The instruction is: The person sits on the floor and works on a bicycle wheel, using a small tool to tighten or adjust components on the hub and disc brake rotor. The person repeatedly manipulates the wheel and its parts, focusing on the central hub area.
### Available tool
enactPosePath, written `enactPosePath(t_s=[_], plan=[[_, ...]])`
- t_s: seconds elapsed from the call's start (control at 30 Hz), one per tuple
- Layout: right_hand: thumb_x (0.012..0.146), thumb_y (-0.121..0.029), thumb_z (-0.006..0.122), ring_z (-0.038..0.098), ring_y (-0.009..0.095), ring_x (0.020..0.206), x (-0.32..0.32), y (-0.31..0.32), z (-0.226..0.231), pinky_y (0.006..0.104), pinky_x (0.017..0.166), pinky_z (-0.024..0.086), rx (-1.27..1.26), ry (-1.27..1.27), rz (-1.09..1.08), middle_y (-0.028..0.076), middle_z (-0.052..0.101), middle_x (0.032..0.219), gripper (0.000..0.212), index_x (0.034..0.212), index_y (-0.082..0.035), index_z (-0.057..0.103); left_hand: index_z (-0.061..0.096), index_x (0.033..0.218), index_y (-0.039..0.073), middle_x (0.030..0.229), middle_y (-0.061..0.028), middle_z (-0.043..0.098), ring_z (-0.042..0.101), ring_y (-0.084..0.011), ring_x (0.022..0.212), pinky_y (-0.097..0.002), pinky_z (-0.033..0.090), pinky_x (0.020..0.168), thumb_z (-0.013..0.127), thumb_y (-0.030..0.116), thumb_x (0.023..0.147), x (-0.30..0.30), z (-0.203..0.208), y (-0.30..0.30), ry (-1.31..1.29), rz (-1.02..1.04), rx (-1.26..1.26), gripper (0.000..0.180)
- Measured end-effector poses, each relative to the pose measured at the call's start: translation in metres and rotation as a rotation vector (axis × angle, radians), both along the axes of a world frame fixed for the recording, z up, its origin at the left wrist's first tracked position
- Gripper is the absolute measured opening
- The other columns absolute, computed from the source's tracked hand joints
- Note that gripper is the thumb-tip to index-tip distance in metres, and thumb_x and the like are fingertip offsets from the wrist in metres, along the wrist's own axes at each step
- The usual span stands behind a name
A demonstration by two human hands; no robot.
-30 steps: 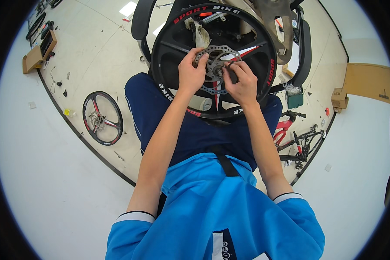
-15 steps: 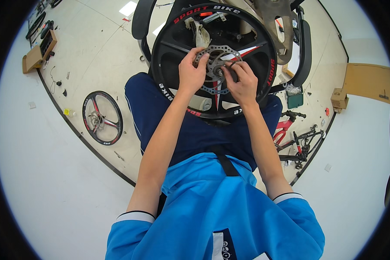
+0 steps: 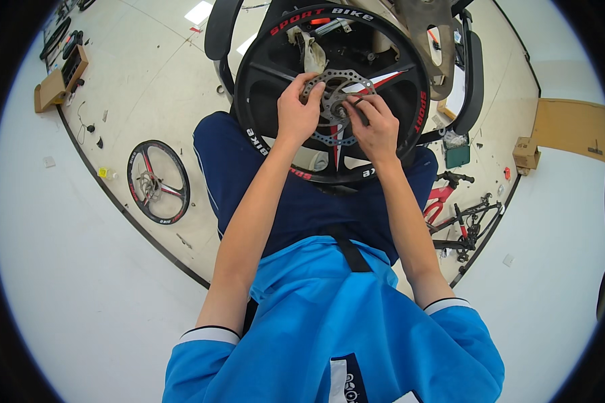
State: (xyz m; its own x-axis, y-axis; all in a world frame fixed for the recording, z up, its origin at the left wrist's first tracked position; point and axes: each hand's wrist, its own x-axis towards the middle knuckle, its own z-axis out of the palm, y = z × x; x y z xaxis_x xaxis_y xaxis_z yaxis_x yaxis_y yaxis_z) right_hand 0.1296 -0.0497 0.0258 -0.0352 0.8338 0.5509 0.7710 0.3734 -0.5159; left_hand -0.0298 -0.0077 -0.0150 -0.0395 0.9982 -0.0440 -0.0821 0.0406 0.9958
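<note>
A black bicycle wheel (image 3: 420, 70) with red and white trim lies over my lap, its three broad spokes meeting at the hub. On the hub sits a silver brake disc (image 3: 346, 74) with a ring of holes. My left hand (image 3: 299, 112) pinches the disc's left edge between thumb and fingers. Close to the hub axle (image 3: 341, 112), my right hand (image 3: 375, 126) has its thumb and fingers drawn together. A small dark piece shows at its fingertips, too small to name. Fingers partly hide the disc's right side.
A second wheel (image 3: 158, 183) with a disc lies on the floor at left. Black armrests (image 3: 474, 84) of a chair flank the wheel on my lap. At right are a red and black bike frame (image 3: 460, 218), a green box (image 3: 458, 156) and a cardboard box (image 3: 526, 153).
My right hand's fingers have shifted very slightly by the hub. My left hand keeps its hold on the disc, and the wheel stays in place.
</note>
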Motion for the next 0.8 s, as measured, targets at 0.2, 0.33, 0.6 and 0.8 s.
enactPosePath(t_s=[0.2, 0.33, 0.6, 0.8], plan=[[0.082, -0.005, 0.083, 0.07, 0.024, 0.072, -0.001, 0.0, 0.002, 0.0322, 0.062, 0.056, 0.018, 0.008, 0.015, 0.009, 0.069, 0.089, 0.016, 0.096, -0.003, 0.076, 0.066, 0.118, -0.002, 0.085, -0.0063, 0.072, 0.058, -0.008, 0.069, -0.0264, 0.048, 0.065, 0.068, 0.016, 0.098, -0.001, 0.0, -0.001, 0.016, -0.001, -0.004, 0.027], [0.081, -0.009, 0.083, 0.07, 0.026, 0.071, 0.005, 0.001, -0.003, 0.033, 0.061, 0.057, 0.006, -0.016, 0.021, 0.008, 0.069, 0.089, 0.017, 0.095, -0.005, 0.073, 0.067, 0.117, -0.002, 0.082, -0.0049, 0.071, 0.056, -0.007, 0.067, -0.0257, 0.047, 0.063, 0.068, 0.015, 0.098, 0.001, 0.001, -0.001, -0.012, 0.006, 0.002, 0.026], [0.082, -0.006, 0.084, 0.069, 0.024, 0.072, -0.006, 0.001, 0.011, 0.0312, 0.063, 0.055, -0.065, 0.037, -0.056, 0.009, 0.068, 0.086, 0.016, 0.089, -0.001, 0.071, 0.067, 0.117, -0.002, 0.084, -0.0053, 0.072, 0.056, -0.0069, 0.066, -0.0258, 0.047, 0.062, 0.068, 0.015, 0.098, 0.0, 0.0, -0.001, -0.014, 0.008, -0.005, 0.025], [0.082, -0.007, 0.084, 0.071, 0.022, 0.072, 0.0, 0.002, -0.003, 0.0304, 0.062, 0.055, -0.033, 0.01, -0.029, 0.009, 0.069, 0.085, 0.017, 0.086, 0.0, 0.07, 0.067, 0.117, -0.002, 0.085, -0.0062, 0.072, 0.057, -0.0074, 0.067, -0.026, 0.047, 0.063, 0.068, 0.016, 0.098, 0.0, 0.001, 0.0, 0.0, 0.006, 0.001, 0.026]])
